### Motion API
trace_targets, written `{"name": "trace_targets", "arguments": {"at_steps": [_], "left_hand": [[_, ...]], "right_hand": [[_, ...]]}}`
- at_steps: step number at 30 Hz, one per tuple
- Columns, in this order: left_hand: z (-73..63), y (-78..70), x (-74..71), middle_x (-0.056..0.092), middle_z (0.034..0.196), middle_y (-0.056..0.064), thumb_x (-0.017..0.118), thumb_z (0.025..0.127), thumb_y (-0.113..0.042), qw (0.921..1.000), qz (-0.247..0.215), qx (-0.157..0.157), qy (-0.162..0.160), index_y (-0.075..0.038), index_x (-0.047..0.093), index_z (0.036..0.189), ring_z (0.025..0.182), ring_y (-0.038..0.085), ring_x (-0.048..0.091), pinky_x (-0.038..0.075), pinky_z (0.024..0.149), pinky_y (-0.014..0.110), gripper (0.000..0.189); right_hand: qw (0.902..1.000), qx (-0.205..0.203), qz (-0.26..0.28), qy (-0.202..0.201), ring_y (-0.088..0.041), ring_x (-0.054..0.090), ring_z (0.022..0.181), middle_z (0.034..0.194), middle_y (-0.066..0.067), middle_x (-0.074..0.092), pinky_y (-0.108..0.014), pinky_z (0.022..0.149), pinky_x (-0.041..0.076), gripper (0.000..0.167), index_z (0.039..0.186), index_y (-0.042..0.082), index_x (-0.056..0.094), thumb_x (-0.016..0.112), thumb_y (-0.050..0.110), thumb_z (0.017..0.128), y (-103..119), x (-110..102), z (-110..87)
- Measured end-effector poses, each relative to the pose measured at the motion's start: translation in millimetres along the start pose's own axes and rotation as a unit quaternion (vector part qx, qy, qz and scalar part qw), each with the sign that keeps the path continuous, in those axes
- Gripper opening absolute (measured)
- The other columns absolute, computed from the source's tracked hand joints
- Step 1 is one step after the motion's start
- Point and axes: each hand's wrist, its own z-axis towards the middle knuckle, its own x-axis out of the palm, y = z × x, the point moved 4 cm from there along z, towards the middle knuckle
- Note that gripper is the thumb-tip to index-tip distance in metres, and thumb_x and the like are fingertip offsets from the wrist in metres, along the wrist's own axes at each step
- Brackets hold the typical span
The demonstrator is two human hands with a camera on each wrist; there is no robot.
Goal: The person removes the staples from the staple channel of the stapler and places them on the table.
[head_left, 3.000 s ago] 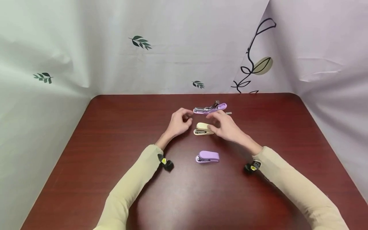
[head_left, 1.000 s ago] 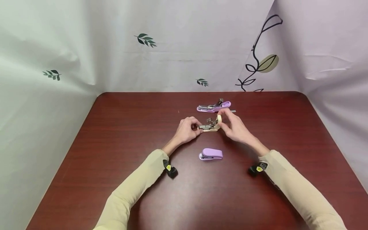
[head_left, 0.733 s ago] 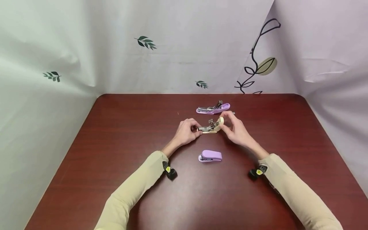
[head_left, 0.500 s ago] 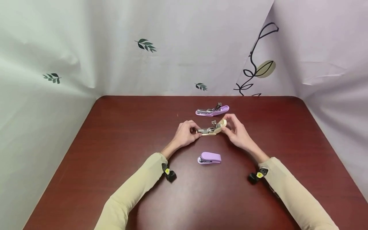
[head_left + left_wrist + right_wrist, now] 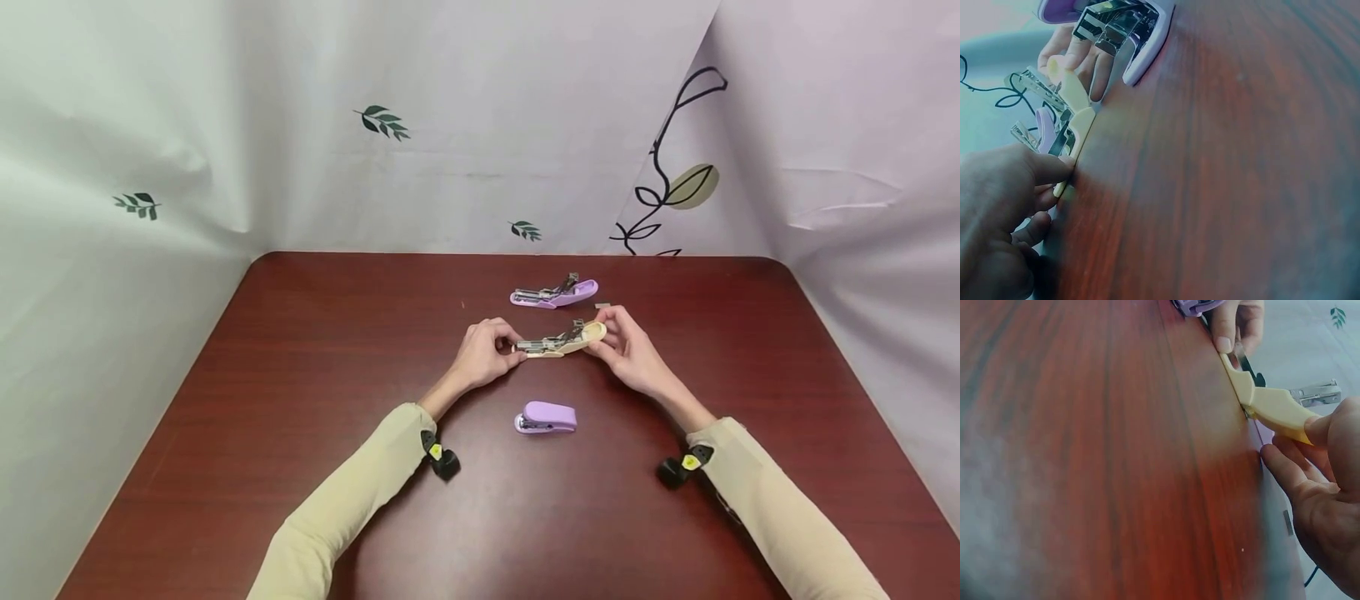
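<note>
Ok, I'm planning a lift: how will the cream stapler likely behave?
The cream stapler would probably swing at the middle, since it is spread wide open. Exposed metal parts suggest some weight. The smooth shell may slip.

Glossy wood-grain table (image 5: 480, 525), smooth plastic staplers (image 5: 1279, 409) (shiny metal inside), creased backdrop (image 5: 465, 75)

Cream stapler (image 5: 553, 352) now unfolded, top (image 5: 592, 332) swung back w/ R grip (image 5: 634, 357).

Cream stapler (image 5: 555, 345) partly hidden by left grip (image 5: 483, 354); closed purple stapler (image 5: 1156, 42) cut off at left wrist view's top
</note>
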Motion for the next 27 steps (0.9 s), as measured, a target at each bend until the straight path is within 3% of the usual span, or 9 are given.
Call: {"name": "trace_targets", "arguments": {"at_steps": [7, 12, 16, 18, 20, 23, 27], "left_hand": [[1.8, 0.2, -0.7, 0.063, 0.078, -0.003, 0.086, 0.077, -0.013, 1.0000, 0.003, 0.001, 0.003, -0.011, 0.078, 0.086, 0.073, 0.014, 0.053, 0.042, 0.068, 0.028, 0.013], [1.9, -0.1, 0.6, 0.062, 0.079, -0.003, 0.086, 0.077, -0.013, 0.9999, 0.007, -0.004, 0.011, -0.011, 0.078, 0.087, 0.073, 0.014, 0.053, 0.042, 0.068, 0.027, 0.013], [2.8, -0.3, 2.3, 0.063, 0.080, -0.003, 0.085, 0.078, -0.014, 0.9998, 0.008, -0.001, 0.017, -0.011, 0.078, 0.088, 0.074, 0.015, 0.053, 0.042, 0.068, 0.027, 0.013], [2.8, -0.4, 2.1, 0.063, 0.080, -0.002, 0.085, 0.078, -0.014, 0.9998, 0.010, -0.002, 0.016, -0.011, 0.078, 0.088, 0.074, 0.015, 0.053, 0.042, 0.068, 0.028, 0.013], [2.6, -0.4, 1.6, 0.064, 0.081, -0.003, 0.085, 0.078, -0.014, 0.9998, 0.016, -0.004, 0.015, -0.011, 0.078, 0.088, 0.074, 0.015, 0.053, 0.042, 0.069, 0.029, 0.013], [2.4, 0.0, 1.2, 0.064, 0.082, -0.004, 0.085, 0.079, -0.014, 0.9995, 0.026, -0.010, 0.015, -0.012, 0.077, 0.089, 0.075, 0.015, 0.053, 0.042, 0.068, 0.029, 0.013], [2.8, -0.4, 2.7, 0.065, 0.083, -0.005, 0.085, 0.079, -0.015, 0.9992, 0.033, -0.009, 0.018, -0.013, 0.077, 0.090, 0.076, 0.014, 0.054, 0.043, 0.068, 0.029, 0.013]], "right_hand": [[0.9995, 0.011, -0.028, -0.002, -0.014, 0.065, 0.104, 0.109, -0.017, 0.061, -0.028, 0.083, 0.054, 0.034, 0.115, -0.015, 0.038, 0.057, -0.023, 0.088, 0.5, -4.3, -0.1], [0.9952, 0.014, -0.093, -0.026, -0.031, 0.062, 0.110, 0.120, -0.024, 0.059, -0.023, 0.087, 0.051, 0.051, 0.128, -0.014, 0.039, 0.066, -0.020, 0.085, 10.1, -4.4, -4.0], [0.9729, -0.060, -0.201, -0.098, -0.034, 0.061, 0.104, 0.122, -0.026, 0.056, -0.019, 0.086, 0.048, 0.062, 0.135, -0.009, 0.045, 0.072, -0.017, 0.080, 39.0, 0.2, -7.9], [0.9581, -0.101, -0.239, -0.122, -0.029, 0.062, 0.093, 0.113, -0.022, 0.062, -0.022, 0.076, 0.049, 0.052, 0.127, -0.007, 0.055, 0.072, -0.016, 0.079, 54.7, 8.0, -7.6], [0.9540, -0.118, -0.253, -0.108, -0.023, 0.063, 0.081, 0.100, -0.016, 0.067, -0.022, 0.068, 0.049, 0.039, 0.116, -0.004, 0.064, 0.071, -0.015, 0.080, 65.4, 20.1, -4.8], [0.9684, -0.082, -0.233, -0.038, -0.020, 0.064, 0.067, 0.084, -0.012, 0.071, -0.021, 0.058, 0.049, 0.022, 0.105, -0.004, 0.070, 0.069, -0.011, 0.084, 67.8, 41.8, 2.6], [0.9809, 0.056, -0.184, 0.027, -0.027, 0.065, 0.060, 0.079, -0.016, 0.071, -0.024, 0.051, 0.050, 0.017, 0.107, -0.011, 0.067, 0.063, -0.006, 0.092, 52.0, 60.7, 12.8]]}}
